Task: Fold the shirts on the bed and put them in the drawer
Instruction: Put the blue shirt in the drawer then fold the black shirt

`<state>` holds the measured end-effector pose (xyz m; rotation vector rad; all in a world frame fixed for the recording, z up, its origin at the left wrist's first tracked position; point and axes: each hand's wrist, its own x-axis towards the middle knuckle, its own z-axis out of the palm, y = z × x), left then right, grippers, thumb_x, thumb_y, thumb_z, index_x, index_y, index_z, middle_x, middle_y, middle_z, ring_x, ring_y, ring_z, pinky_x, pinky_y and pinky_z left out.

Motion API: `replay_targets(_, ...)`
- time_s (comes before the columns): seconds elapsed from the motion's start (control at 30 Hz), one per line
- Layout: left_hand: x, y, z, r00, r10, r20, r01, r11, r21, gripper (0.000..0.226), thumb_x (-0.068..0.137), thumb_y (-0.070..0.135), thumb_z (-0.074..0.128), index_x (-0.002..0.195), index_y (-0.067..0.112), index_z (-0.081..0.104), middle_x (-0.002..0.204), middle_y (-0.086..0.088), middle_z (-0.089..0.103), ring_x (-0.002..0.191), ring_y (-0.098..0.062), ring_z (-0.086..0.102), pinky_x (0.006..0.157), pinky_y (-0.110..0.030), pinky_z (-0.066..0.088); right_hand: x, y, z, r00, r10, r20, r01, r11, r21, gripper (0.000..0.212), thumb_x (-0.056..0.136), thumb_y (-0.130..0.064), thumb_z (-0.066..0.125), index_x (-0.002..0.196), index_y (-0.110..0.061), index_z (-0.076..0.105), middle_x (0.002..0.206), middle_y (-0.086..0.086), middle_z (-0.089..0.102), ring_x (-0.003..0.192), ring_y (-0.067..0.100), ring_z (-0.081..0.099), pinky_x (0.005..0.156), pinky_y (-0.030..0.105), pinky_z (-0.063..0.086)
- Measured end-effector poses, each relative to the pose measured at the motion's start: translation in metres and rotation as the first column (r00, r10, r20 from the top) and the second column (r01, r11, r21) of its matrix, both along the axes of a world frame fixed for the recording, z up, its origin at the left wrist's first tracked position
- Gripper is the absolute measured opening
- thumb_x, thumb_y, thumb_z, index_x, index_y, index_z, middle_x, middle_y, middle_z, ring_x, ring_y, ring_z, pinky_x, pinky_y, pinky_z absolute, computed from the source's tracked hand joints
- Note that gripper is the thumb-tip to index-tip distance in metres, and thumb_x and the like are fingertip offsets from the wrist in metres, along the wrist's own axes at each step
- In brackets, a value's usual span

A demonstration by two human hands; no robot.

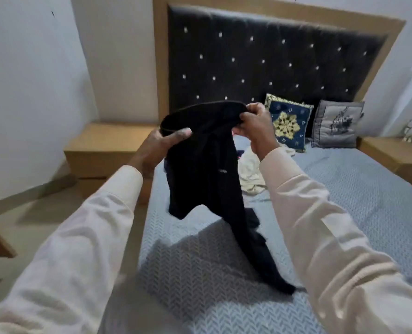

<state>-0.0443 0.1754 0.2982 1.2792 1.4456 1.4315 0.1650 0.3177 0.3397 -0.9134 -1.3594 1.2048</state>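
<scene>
Bed [152, 227] edge below; hands [162, 147] [255, 126] (both) grip black shirt [200, 165].

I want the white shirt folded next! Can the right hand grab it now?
Probably not yet: the right hand grips the black shirt. The white shirt lies close by, in the open.

Dim, soft indoor light; a dark shadow crosses the bed [356, 189], edges bow, sleeves [67, 261] blur.

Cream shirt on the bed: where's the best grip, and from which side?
Probably from above. The cream shirt lies crumpled on the bed with no collar or hem clearly showing, so pinch a raised fold near its middle.
</scene>
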Motion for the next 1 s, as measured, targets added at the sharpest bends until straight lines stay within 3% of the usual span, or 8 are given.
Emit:
replay_targets(0.2,0.02,0.006,0.082,0.929,0.058,-0.365,0.008,0.984,0.176,0.053,0.079,0.018,0.077,0.122,0.025,0.048,0.109,0.002,0.068,0.099,-0.012,0.067,0.088,-0.035,0.056,0.018,0.025,0.07,0.965,-0.021,-0.262,0.039,0.997,0.065,0.017,0.096,0.003,0.045,0.096,-0.013,0.051,0.099,0.013,0.061,0.083,0.021,0.066,0.077,0.041,0.062)
replay_targets(0.4,0.121,0.021,0.023,0.9,-0.13,-0.416,0.14,0.99,-0.007,0.051,0.077,0.007,0.075,0.123,0.02,0.058,0.102,0.005,0.067,0.098,-0.016,0.066,0.084,-0.02,0.051,0.098,0.064,0.001,0.889,-0.261,-0.378,0.198,0.96,-0.196,0.026,0.098,0.008,0.042,0.094,-0.016,0.05,0.093,0.014,0.063,0.077,0.022,0.067,0.057,0.03,0.059)
replay_targets(0.5,0.18,0.012,-0.043,0.855,-0.519,-0.014,0.505,0.838,-0.206,0.053,0.087,-0.005,0.067,0.132,0.019,0.051,0.113,0.0,0.063,0.105,-0.018,0.062,0.089,-0.032,0.052,0.16,0.075,-0.051,0.879,-0.457,-0.133,0.411,0.87,-0.272,0.024,0.098,0.002,0.04,0.088,-0.019,0.045,0.079,0.005,0.055,0.054,0.009,0.056,0.043,0.019,0.048)
replay_targets(0.57,0.203,0.004,-0.09,0.768,-0.629,0.12,0.632,0.714,-0.301,0.059,0.093,-0.003,0.061,0.144,0.018,0.04,0.127,-0.006,0.057,0.109,-0.018,0.059,0.09,-0.031,0.052,0.199,0.075,-0.096,0.862,-0.476,0.172,0.506,0.828,-0.241,0.019,0.096,-0.003,0.04,0.09,-0.02,0.043,0.091,0.008,0.049,0.06,0.01,0.048,0.053,0.024,0.048)
replay_targets(0.73,0.182,-0.011,-0.201,0.804,-0.525,-0.28,0.341,0.792,-0.507,0.052,0.091,0.009,0.065,0.14,0.013,0.05,0.135,-0.007,0.056,0.123,-0.018,0.055,0.105,-0.03,0.045,0.225,0.031,-0.223,0.889,-0.301,0.344,0.42,0.835,-0.356,0.009,0.083,0.008,0.051,0.085,0.001,0.056,0.073,0.007,0.044,0.057,0.015,0.041,0.039,0.019,0.036)
replay_targets(0.83,0.142,-0.028,-0.246,0.777,-0.421,-0.468,0.159,0.851,-0.501,0.045,0.087,0.004,0.063,0.132,0.009,0.058,0.133,-0.008,0.059,0.125,-0.022,0.055,0.1,-0.021,0.04,0.185,-0.034,-0.269,0.931,0.001,0.365,0.179,0.871,-0.458,0.008,0.089,-0.012,0.066,0.083,-0.01,0.062,0.072,0.004,0.057,0.054,0.012,0.05,0.044,0.019,0.037)
replay_targets(0.93,0.114,-0.048,-0.275,0.777,-0.382,-0.5,0.053,0.831,-0.554,0.045,0.089,0.008,0.061,0.134,0.012,0.057,0.136,-0.008,0.055,0.125,-0.022,0.053,0.101,-0.024,0.039,0.145,-0.086,-0.312,0.771,0.261,0.581,0.006,0.909,-0.416,0.037,0.067,-0.049,0.084,0.078,-0.02,0.064,0.073,-0.007,0.068,0.065,0.01,0.063,0.057,0.025,0.048)
replay_targets(1.0,0.105,-0.058,-0.288,0.767,-0.396,-0.505,0.026,0.806,-0.592,0.044,0.092,0.012,0.058,0.136,0.016,0.054,0.139,-0.007,0.05,0.126,-0.021,0.052,0.105,-0.029,0.04,0.118,-0.115,-0.336,0.555,0.349,0.755,-0.098,0.929,-0.358,0.059,0.056,-0.068,0.079,0.095,-0.027,0.064,0.095,-0.009,0.068,0.089,0.012,0.064,0.077,0.03,0.053)
